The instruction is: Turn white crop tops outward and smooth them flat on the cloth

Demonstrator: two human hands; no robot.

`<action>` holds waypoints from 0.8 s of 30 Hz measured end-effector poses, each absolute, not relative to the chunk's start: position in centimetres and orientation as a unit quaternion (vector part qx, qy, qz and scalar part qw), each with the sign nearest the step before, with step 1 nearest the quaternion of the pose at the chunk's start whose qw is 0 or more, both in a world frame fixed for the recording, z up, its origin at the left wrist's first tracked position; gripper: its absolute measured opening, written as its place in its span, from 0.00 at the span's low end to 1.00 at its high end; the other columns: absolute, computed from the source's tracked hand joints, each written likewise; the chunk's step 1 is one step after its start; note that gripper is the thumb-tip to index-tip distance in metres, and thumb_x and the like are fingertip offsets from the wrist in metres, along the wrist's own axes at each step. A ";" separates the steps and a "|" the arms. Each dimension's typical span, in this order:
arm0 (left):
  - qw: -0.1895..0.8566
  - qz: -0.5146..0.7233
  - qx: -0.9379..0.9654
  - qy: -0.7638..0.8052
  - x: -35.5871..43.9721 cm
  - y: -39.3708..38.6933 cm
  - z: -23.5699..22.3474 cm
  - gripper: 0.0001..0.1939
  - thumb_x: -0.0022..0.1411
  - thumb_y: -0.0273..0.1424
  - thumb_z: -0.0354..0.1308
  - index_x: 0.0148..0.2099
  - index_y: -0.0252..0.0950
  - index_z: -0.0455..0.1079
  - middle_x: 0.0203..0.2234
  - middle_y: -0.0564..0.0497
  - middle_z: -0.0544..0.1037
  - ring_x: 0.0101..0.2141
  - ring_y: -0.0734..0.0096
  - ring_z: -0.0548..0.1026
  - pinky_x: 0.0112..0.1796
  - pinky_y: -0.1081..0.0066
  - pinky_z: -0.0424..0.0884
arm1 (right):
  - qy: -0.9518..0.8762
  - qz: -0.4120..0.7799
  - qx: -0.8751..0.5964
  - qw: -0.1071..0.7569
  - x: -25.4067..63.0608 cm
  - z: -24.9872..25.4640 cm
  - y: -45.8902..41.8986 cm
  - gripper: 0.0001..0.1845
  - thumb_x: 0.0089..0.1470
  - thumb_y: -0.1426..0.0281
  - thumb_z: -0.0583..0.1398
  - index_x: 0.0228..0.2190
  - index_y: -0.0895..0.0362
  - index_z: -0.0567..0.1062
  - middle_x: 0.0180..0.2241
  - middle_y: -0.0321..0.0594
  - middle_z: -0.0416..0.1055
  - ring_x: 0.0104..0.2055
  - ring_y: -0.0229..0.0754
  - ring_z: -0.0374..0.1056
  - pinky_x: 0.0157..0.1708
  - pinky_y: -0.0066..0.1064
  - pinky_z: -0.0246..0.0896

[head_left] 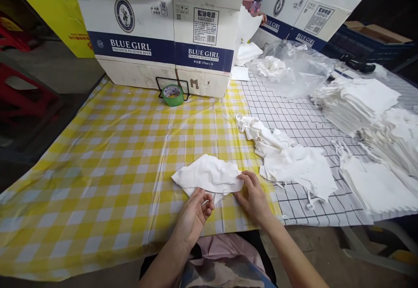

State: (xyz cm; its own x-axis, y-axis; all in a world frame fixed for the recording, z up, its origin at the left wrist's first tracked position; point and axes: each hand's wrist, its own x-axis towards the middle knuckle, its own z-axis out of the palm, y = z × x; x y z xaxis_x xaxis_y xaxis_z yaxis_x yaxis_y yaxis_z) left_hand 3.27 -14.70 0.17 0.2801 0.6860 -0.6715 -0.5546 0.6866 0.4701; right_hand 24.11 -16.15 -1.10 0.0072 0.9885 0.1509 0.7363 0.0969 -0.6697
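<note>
A crumpled white cloth bag (209,175) lies on the yellow checked tablecloth (107,157) near the front edge. My left hand (195,213) pinches its near edge with curled fingers. My right hand (253,195) rests flat on the cloth's right end, fingers pressing it to the table. Just to the right lies a loose heap of more white cloth bags (287,157), apart from both hands.
Blue Girl beer cartons (163,31) stand across the back. A green tape roll (173,95) sits before them. Stacks of folded white cloth (355,101) and a clear plastic bag (294,70) cover the grid-patterned cloth on the right. Another person's hand (262,17) shows behind the cartons.
</note>
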 end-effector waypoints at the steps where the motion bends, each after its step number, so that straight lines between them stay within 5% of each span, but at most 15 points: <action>1: 0.796 0.389 0.067 0.459 3.3 -14.7 0.1 0.09 0.56 0.33 0.60 0.34 0.34 0.63 0.27 0.52 0.72 0.24 0.80 0.71 0.22 0.82 0.68 | -0.678 0.194 -0.639 0.308 24.1 -1.3 -16.2 0.21 0.50 0.74 0.57 0.46 0.52 0.64 0.50 0.46 0.58 0.53 0.49 0.58 0.51 0.44 0.59; 9: 0.809 0.407 0.007 0.423 3.2 -13.4 1.3 0.05 0.58 0.31 0.57 0.32 0.33 0.67 0.24 0.53 0.72 0.22 0.81 0.69 0.18 0.82 0.64 | -0.712 0.102 -0.612 0.330 23.6 -1.6 -16.9 0.13 0.53 0.77 0.53 0.39 0.53 0.69 0.44 0.46 0.63 0.42 0.46 0.62 0.40 0.40 0.63; 12: 0.785 0.492 -0.005 0.378 2.5 -12.4 2.2 0.06 0.61 0.29 0.53 0.39 0.36 0.70 0.32 0.51 0.77 0.34 0.72 0.75 0.33 0.74 0.72 | -0.751 0.096 -0.570 0.319 22.2 -1.0 -17.7 0.12 0.53 0.77 0.54 0.39 0.53 0.70 0.40 0.45 0.64 0.39 0.46 0.61 0.38 0.39 0.61; 15: 0.786 0.534 -0.012 0.311 1.0 -11.6 2.2 0.14 0.65 0.29 0.46 0.49 0.39 0.68 0.45 0.49 0.76 0.48 0.66 0.71 0.49 0.63 0.67 | -0.790 0.140 -0.526 0.281 20.4 -0.1 -18.5 0.13 0.54 0.75 0.54 0.41 0.53 0.69 0.38 0.44 0.67 0.38 0.45 0.61 0.38 0.38 0.60; 19: 0.799 0.557 0.003 0.229 -1.0 -10.8 1.2 0.20 0.67 0.31 0.38 0.55 0.38 0.64 0.51 0.47 0.72 0.55 0.65 0.65 0.55 0.61 0.60 | -0.814 0.181 -0.498 0.239 18.6 0.3 -19.1 0.13 0.56 0.73 0.54 0.44 0.53 0.69 0.36 0.43 0.68 0.38 0.45 0.61 0.36 0.38 0.59; 24: 0.811 0.544 -0.001 0.215 -2.3 -10.2 0.1 0.22 0.67 0.37 0.37 0.57 0.38 0.63 0.49 0.47 0.73 0.54 0.66 0.66 0.55 0.62 0.60 | -0.726 0.174 -0.572 0.340 19.1 -0.7 -18.9 0.15 0.55 0.75 0.53 0.45 0.54 0.67 0.39 0.45 0.67 0.40 0.45 0.61 0.40 0.39 0.60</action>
